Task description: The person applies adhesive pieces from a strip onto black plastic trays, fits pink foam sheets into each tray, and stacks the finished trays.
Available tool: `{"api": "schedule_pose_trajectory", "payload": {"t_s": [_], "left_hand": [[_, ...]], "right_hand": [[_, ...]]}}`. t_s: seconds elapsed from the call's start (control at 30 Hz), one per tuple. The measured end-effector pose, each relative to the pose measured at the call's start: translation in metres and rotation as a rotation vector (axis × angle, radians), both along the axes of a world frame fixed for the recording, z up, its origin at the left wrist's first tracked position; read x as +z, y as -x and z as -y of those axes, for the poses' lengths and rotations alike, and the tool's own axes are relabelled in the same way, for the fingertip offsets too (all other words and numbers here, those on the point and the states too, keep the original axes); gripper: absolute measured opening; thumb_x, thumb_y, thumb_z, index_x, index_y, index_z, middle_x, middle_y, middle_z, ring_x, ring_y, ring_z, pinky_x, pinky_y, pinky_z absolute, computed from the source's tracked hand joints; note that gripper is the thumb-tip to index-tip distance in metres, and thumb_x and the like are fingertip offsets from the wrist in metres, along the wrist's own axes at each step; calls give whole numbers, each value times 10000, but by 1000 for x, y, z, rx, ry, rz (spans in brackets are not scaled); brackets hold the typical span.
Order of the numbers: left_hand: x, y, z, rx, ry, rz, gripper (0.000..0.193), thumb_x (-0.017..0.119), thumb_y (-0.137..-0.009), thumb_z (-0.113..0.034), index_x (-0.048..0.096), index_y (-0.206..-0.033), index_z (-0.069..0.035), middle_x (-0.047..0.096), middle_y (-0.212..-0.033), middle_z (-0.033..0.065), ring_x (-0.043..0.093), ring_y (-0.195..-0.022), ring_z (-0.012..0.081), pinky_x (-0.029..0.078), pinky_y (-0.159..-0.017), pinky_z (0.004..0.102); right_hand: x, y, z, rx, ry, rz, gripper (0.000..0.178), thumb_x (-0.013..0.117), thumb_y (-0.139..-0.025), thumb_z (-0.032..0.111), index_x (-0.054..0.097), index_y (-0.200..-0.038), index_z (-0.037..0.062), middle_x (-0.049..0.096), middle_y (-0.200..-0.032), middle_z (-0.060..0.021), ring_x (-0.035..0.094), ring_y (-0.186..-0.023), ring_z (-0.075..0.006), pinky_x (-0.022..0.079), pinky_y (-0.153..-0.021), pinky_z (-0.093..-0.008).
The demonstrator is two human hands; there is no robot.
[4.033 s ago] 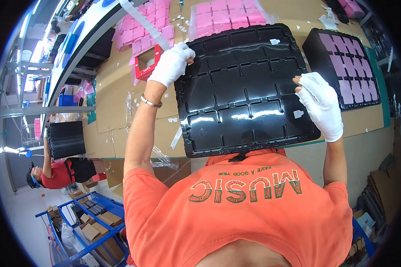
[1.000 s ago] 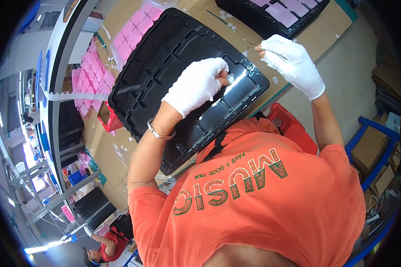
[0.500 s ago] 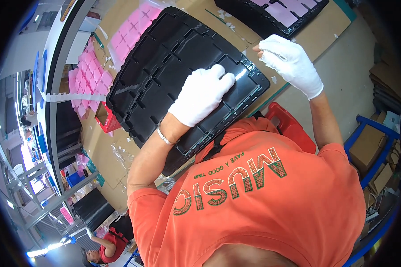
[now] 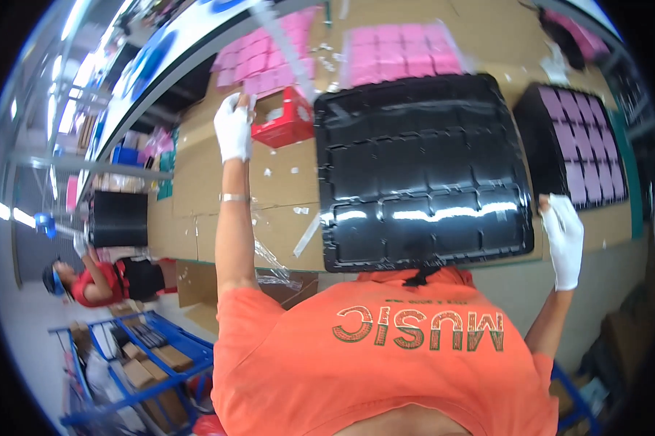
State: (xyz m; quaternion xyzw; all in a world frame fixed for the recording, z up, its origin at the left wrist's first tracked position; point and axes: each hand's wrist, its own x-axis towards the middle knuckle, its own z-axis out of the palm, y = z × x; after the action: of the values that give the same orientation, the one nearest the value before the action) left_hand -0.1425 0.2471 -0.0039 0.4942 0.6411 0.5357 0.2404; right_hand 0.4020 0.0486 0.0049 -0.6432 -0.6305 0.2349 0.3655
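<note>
A large black plastic tray (image 4: 422, 171) with moulded compartments lies on the cardboard-covered bench in front of me. My left hand (image 4: 233, 134), in a white glove with bare fingertips, is raised left of the tray beside an open red box (image 4: 287, 120). Its fingers are drawn together; whatever they may hold is too small to name. My gloved right hand (image 4: 563, 243) is off the tray's near right corner, fingers pinched together. Anything in that pinch cannot be made out. Behind the tray lies a sheet of pink pads (image 4: 404, 52) under clear film.
More pink pads (image 4: 269, 51) lie past the red box. At the right stands a black tray stack (image 4: 545, 138) bearing pink pieces. A pale strip (image 4: 280, 43) crosses the metal frame. White scraps dot the cardboard (image 4: 218, 182). A co-worker (image 4: 99, 280) stands far left, near a blue rack (image 4: 146, 378).
My left hand has left the tray and moved left to the red box. My right hand has come nearer, beside the tray's right edge. The whole view has turned.
</note>
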Motion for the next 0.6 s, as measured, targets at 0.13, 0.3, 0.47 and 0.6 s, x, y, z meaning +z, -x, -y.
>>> {"api": "schedule_pose_trajectory", "payload": {"t_s": [0.13, 0.3, 0.47, 0.6], "left_hand": [[-39, 111, -64, 70, 136, -302, 350, 669, -891, -223, 651, -1178, -22, 709, -936, 114, 642, -742, 199, 499, -684, 319], [-76, 123, -107, 13, 439, -726, 388, 657, -846, -236, 661, -1227, -165, 669, -1141, 198, 655, -1053, 345, 511, -879, 422], [-81, 81, -99, 356, 190, -801, 242, 601, -850, -238, 724, -1048, -174, 698, -1025, 162, 665, -955, 369, 517, -823, 458], [-74, 10, -75, 354, -169, -227, 134, 732, -821, -125, 657, -898, -45, 604, -685, 81, 600, -606, 166, 486, -583, 308]], "right_hand": [[8, 32, -20, 95, 18, -32, 150, 602, -953, 78, 645, -1019, -49, 563, -875, -44, 502, -729, -96, 400, -638, -231], [24, 53, -46, 164, -5, 55, 148, 599, -951, 75, 643, -1014, -51, 591, -902, -69, 551, -792, -137, 439, -713, -255], [23, 39, -111, 125, -104, 93, 150, 596, -941, 58, 645, -1037, -47, 613, -931, -85, 581, -831, -149, 461, -761, -269], [-22, -1, -210, 58, -121, -190, 254, 571, -952, 71, 633, -1174, -35, 667, -1025, -75, 638, -847, -140, 511, -746, -264]]}}
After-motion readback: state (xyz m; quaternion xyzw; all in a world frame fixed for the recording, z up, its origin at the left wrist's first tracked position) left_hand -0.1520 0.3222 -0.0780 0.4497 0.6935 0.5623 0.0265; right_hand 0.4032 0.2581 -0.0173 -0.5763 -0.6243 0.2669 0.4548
